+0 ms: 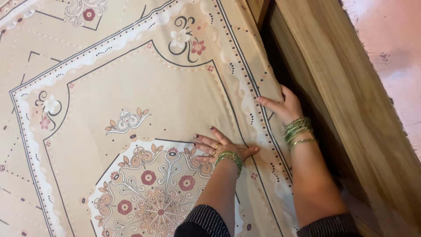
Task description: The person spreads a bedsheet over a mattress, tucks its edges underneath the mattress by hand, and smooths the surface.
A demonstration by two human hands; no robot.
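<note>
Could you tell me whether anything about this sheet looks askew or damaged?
Nothing stands out. The patterned sheet lies smooth, the left hand flat on it, and the right hand at its edge beside the wooden frame.

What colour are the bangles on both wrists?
Green, some with a golden glint, on the left wrist bangles and right wrist bangles; head view.
</note>
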